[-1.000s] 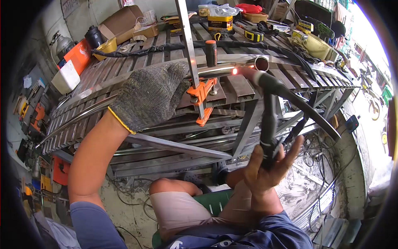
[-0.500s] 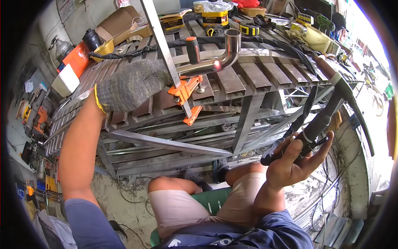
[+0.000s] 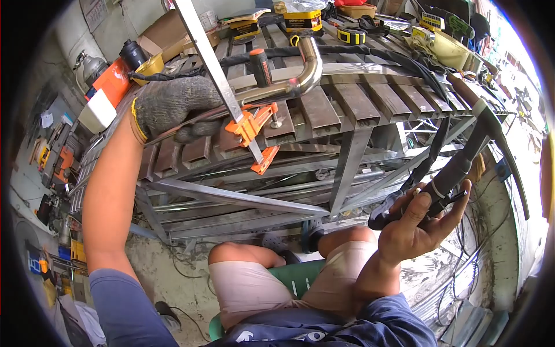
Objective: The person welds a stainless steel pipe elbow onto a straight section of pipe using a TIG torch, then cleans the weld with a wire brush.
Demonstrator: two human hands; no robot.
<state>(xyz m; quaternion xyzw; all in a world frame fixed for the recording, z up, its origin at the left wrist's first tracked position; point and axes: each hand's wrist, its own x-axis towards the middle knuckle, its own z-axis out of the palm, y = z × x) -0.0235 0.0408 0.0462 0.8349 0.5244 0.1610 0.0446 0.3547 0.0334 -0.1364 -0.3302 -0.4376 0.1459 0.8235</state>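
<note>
My left hand (image 3: 176, 107), in a grey knit glove with a yellow cuff, is closed around the straight part of a bent metal pipe (image 3: 272, 91). The pipe's curved end rises above the slatted table, and a discoloured joint shows before the bend. An orange bar clamp (image 3: 248, 128) with a tall steel bar stands beside the glove, at the table edge. Bare and raised at the right, my right hand (image 3: 404, 225) is closed on the black handle of a TIG torch (image 3: 448, 176). The torch's head points away from the pipe, its long black cap hanging down.
Metal slats form the tabletop (image 3: 318, 113). A screwdriver-like orange-and-black handle (image 3: 260, 66) stands behind the pipe. Black cable (image 3: 376, 55) crosses the table near a tape measure (image 3: 351, 37) and yellow boxes (image 3: 303, 21). Steel lengths lie on the frame below.
The pipe has turned in my gloved hand, its raised end now leaning left. The pink glow at the joint has faded. My right hand keeps the torch in nearly the same place.
</note>
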